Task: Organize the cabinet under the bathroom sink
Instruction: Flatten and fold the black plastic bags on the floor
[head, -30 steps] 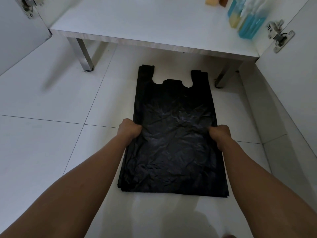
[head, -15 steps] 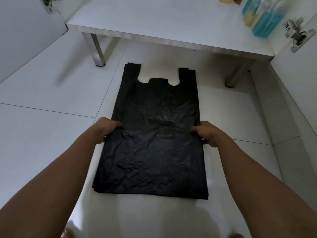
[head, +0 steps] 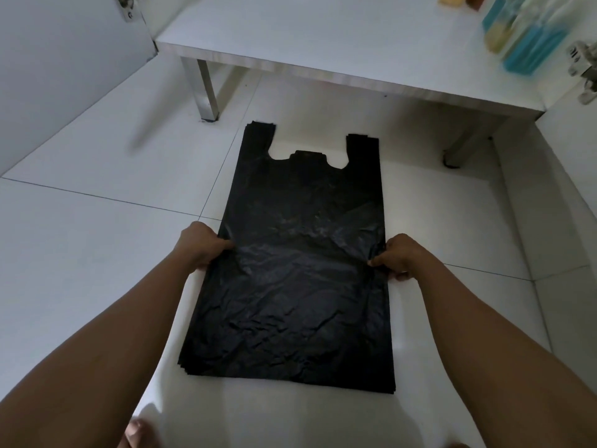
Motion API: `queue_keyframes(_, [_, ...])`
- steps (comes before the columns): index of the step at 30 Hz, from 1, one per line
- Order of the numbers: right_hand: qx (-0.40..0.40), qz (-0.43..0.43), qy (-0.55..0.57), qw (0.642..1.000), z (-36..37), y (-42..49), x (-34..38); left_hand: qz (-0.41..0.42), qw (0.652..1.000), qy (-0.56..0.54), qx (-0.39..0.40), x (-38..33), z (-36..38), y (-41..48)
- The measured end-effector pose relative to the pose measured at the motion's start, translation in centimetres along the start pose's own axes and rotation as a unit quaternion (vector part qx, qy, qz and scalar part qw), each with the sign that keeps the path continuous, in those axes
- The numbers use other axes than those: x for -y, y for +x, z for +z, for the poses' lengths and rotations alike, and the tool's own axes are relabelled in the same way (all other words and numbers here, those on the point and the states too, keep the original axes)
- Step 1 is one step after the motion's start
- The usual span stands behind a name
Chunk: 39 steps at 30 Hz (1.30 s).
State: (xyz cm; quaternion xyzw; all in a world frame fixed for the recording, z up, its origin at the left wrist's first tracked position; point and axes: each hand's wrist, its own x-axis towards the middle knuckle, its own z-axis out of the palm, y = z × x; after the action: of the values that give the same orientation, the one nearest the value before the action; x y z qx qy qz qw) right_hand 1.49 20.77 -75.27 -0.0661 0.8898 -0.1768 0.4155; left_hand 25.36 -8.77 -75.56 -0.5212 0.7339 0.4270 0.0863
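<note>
Seen from the head camera, a flat stack of black plastic bags [head: 300,270] lay on the white tiled floor [head: 80,253], its handles pointing toward the cabinet shelf [head: 323,43]. The left hand [head: 202,248] pinched the stack's left edge about halfway along, thumb on top. The right hand [head: 400,257] pinched the right edge opposite. Both hands were clamped on the bags, well apart from each other. The shelf stood on metal legs [head: 206,88], with blurred blue bottles [head: 529,43] at its right end. An open cabinet door [head: 64,76] showed at the left.
</note>
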Motion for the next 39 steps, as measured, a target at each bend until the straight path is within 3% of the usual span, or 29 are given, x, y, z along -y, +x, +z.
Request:
queue_keyframes(7, [-0.013,-0.014,-0.006,1.0,-0.1,0.2,-0.6,-0.003,0.995,0.095,-0.001,-0.2,-0.4,1.1])
queue_keyframes(11, [-0.024,0.005,0.008,1.0,-1.2,0.4,-0.8,0.001,0.981,0.187,-0.061,-0.8,-1.1,1.4])
queue_keyframes(18, [-0.125,-0.051,0.029,0.99,-3.1,3.1,0.2,0.088,0.974,0.201,-0.062,-4.6,-1.0,4.2])
queue_keyframes(24, [-0.143,-0.119,-0.016,0.982,-6.8,6.8,4.9,0.168,0.953,0.233,-0.095,-11.3,-2.2,8.9])
queue_keyframes(29, [-0.169,-0.171,-0.007,0.971,-8.6,11.6,9.3,0.18,0.952,0.224,-0.102,-14.8,-2.5,15.5])
queue_keyframes(34, [-0.177,-0.21,-0.092,0.957,-10.6,16.5,13.5,0.145,0.963,0.198,-0.107,-17.4,-2.5,21.0])
queue_keyframes(39, [-0.111,-0.202,-0.28,0.932,-12.7,20.0,16.4,0.129,0.954,0.26,-0.075,-19.3,-2.7,23.6])
